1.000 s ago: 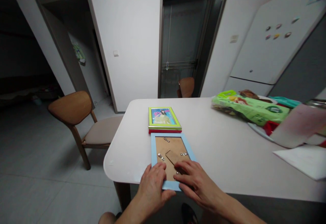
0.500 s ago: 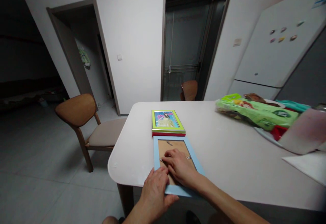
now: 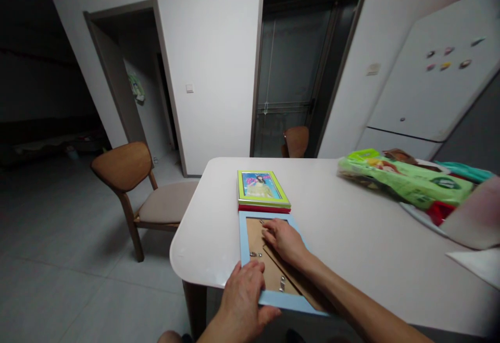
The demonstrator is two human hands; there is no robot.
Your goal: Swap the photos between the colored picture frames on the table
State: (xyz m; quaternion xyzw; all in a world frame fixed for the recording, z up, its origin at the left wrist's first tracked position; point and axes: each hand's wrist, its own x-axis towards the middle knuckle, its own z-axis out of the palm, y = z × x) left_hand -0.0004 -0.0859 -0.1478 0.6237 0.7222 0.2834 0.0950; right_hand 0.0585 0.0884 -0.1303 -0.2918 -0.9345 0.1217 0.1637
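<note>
In the head view, the blue frame [image 3: 244,238] is laid back-up on the table [image 3: 351,259], backing board [image 3: 255,238] seated but clip work apparently unfinished, its near-left corner braced by the left hand [image 3: 244,288], thumb spread, its far clip [image 3: 261,221] met by the right hand [image 3: 287,241], any pinch indiscernible.

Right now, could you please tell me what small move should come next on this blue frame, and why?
I would probably have the right hand turn the top clip square to its edge: it looks slanted, with that hand beside it, while the left clip and bottom clip stand roughly square to theirs. The left hand on the blue frame should steady it.
</note>
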